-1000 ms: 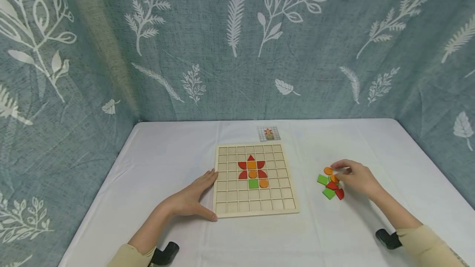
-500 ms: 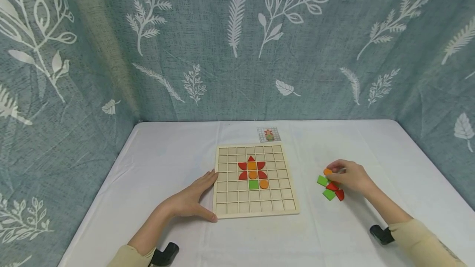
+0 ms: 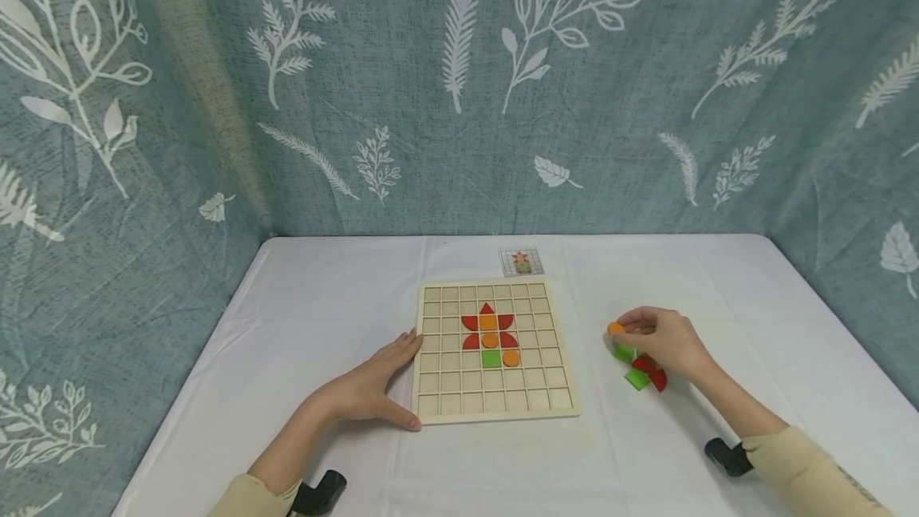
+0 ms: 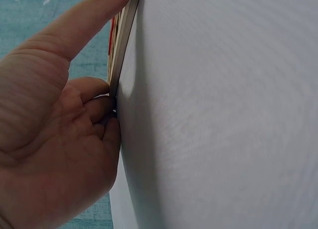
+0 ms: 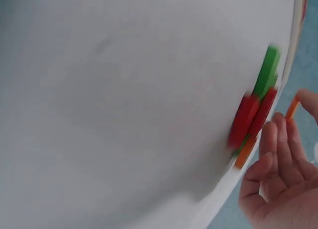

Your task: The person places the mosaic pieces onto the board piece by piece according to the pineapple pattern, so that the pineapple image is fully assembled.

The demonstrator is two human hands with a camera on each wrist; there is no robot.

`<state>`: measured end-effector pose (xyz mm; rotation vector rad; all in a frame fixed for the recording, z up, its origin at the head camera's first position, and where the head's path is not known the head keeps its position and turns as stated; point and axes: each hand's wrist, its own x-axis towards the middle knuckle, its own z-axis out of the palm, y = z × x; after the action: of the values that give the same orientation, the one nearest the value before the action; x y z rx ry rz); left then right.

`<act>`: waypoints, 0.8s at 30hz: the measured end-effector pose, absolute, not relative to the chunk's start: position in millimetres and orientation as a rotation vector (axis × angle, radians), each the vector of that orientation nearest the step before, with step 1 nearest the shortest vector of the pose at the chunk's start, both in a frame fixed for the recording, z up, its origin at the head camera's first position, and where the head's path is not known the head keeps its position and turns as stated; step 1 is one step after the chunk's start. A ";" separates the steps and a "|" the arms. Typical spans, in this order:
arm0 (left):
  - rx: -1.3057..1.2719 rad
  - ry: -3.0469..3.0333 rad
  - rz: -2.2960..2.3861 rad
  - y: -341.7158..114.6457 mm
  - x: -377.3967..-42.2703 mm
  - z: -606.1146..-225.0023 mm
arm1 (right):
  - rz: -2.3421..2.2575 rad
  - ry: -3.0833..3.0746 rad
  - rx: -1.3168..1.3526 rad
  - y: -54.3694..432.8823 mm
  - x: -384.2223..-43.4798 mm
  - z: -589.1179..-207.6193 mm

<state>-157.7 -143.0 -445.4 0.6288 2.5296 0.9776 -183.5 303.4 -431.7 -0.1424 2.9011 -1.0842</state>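
My left hand (image 3: 362,389) lies at the left edge of the wooden grid board (image 3: 445,403), fingers along the side and thumb at the near corner. In the left wrist view, the fingertips touch the board's rim (image 4: 120,47). Between thumb and fingertips, my right hand (image 3: 668,339) pinches an orange disc (image 3: 615,328), seen edge-on in the right wrist view. Below that hand lie loose pieces: a green square (image 3: 636,379), another green piece (image 3: 623,353) and red pieces (image 3: 657,379). An orange piece (image 5: 246,153) also lies there, hidden from the head view by the hand.
The board carries a red and orange flower shape with a green square (image 3: 491,359) and an orange disc (image 3: 511,357) under it. Behind the board lies a small pattern card (image 3: 522,262). A leaf-print curtain (image 3: 431,142) surrounds the white table (image 3: 345,278).
My right hand has drawn an orange disc up from the pile and moved left with it, toward the board. The left hand has stayed at the board's edge.
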 end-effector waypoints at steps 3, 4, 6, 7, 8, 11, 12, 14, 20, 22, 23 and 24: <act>0.627 2.529 0.977 -143.0 -157.8 -445.9 | -1.150 2.878 -0.170 291.4 -183.0 -431.9; 0.630 2.527 0.978 -143.0 -158.0 -446.3 | -1.169 2.871 -0.185 287.1 -182.7 -432.1; 0.637 2.522 0.979 -143.1 -158.5 -447.3 | -1.206 2.851 -0.213 277.8 -181.6 -432.0; 0.639 2.522 0.980 -143.1 -158.7 -447.5 | -1.222 2.836 -0.228 273.0 -181.1 -431.7; 0.640 2.522 0.980 -143.1 -158.8 -447.7 | -1.236 2.825 -0.238 268.2 -180.7 -431.6; 0.645 2.526 0.974 -143.6 -158.9 -448.2 | -1.273 2.787 -0.264 253.7 -179.8 -430.4; 0.646 2.528 0.975 -143.8 -158.9 -448.1 | -1.285 2.776 -0.273 249.1 -179.9 -430.2; 0.649 2.529 0.974 -144.0 -158.7 -448.1 | -1.304 2.751 -0.289 239.9 -180.2 -429.9; 0.652 2.525 0.980 -144.2 -158.0 -447.1 | -1.336 2.687 -0.374 212.7 -182.5 -431.2; 0.654 2.525 0.981 -144.2 -158.0 -447.2 | -1.336 2.670 -0.395 204.2 -183.6 -432.7; 0.655 2.524 0.982 -144.2 -158.0 -447.2 | -1.334 2.660 -0.413 200.3 -183.8 -433.2; 0.656 2.525 0.981 -144.2 -158.0 -447.3 | -1.326 2.654 -0.432 196.4 -184.0 -433.8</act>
<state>-158.0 -144.2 -447.3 0.6559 2.5247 0.9806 -184.0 196.4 -433.8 -0.4319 2.6540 -1.3258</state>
